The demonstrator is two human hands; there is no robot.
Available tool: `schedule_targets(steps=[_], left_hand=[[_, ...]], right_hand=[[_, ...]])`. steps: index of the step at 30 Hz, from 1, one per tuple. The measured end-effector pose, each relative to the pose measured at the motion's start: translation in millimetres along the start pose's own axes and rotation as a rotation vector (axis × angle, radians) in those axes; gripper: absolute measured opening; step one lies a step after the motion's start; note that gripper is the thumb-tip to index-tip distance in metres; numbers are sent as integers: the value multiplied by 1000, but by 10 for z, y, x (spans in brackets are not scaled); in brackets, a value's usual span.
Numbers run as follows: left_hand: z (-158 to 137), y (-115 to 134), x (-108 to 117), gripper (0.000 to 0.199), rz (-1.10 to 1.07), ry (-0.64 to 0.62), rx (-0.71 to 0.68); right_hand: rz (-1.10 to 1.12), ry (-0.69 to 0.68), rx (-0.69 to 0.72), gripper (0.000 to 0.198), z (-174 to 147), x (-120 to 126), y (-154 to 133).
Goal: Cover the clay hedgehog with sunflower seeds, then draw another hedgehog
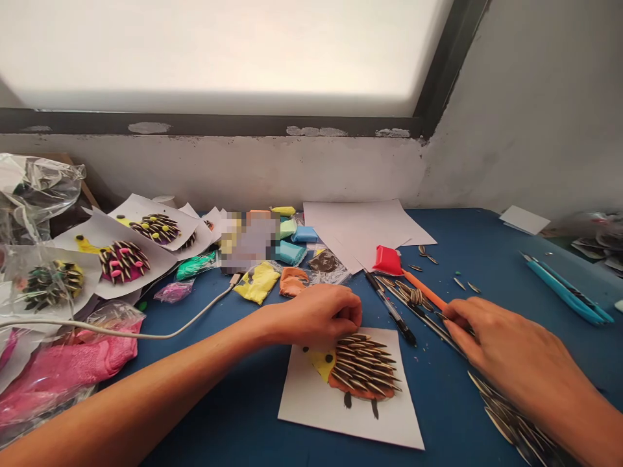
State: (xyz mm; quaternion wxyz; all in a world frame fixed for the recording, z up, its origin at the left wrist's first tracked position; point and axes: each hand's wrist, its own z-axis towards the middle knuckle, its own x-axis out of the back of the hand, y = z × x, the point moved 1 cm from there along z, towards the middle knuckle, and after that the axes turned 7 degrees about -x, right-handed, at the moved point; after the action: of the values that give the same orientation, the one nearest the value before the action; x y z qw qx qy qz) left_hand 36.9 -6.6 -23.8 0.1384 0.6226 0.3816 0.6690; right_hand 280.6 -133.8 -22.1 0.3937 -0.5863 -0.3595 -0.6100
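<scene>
My left hand (327, 314) hovers over the top edge of a white card (316, 412), fingers curled together. Whatever they may hold is hidden. On the card is a clay hedgehog (365, 370) with a yellow face, an orange-brown body, dark feet and rows of sunflower seeds as spines. To the right, my right hand (506, 344) has its thumb and forefinger pressed together by the end of an orange stick (424, 289). A small dark tip shows at those fingertips, too small to name. Loose sunflower seeds (516, 421) lie below this hand, and more seeds (413, 295) beyond it.
A black pen (392, 308) and a thin metal tool (431, 324) lie between the hands. Behind are a red packet (388, 260), yellow clay (257, 282) and white paper (365, 227). Finished seed hedgehogs (124, 263) and a cable (165, 336) are left; a blue cutter (564, 288) is right.
</scene>
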Motion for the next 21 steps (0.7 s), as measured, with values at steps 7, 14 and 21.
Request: schedule_targets(steps=[7, 14, 21], left_hand=[[-1, -8, -8, 7, 3, 2, -2], [4, 1, -14, 7, 21, 10, 11], [11, -1, -32, 10, 25, 30, 3]], right_hand=[[66, -4, -67, 28, -28, 140, 84], [137, 22, -47, 30, -47, 112, 105], [151, 57, 55, 30, -54, 15, 83]])
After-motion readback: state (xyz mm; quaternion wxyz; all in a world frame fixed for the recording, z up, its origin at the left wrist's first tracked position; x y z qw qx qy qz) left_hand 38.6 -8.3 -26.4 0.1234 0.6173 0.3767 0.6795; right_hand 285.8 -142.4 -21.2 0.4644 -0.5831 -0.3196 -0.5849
